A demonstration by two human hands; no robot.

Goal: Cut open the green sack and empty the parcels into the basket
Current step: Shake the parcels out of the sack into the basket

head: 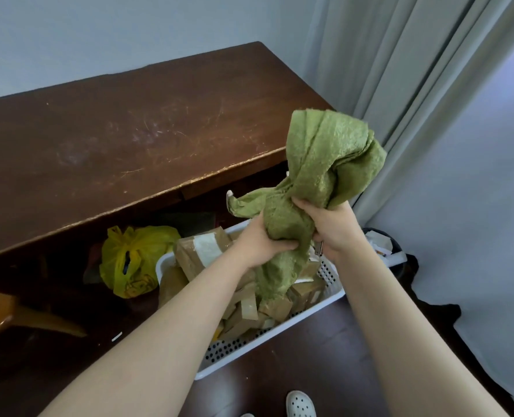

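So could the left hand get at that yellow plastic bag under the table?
Probably, but not yet: the left hand grips the crumpled green woven sack. Nothing seems to block the yellow plastic bag beside the white perforated plastic basket.

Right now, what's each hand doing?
Left hand: gripping the green sack, low down.
Right hand: gripping the same sack, higher up.

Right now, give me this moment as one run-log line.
left hand: grips green sack | right hand: grips green sack | parcels: in white basket | green sack: bunched, held over white basket
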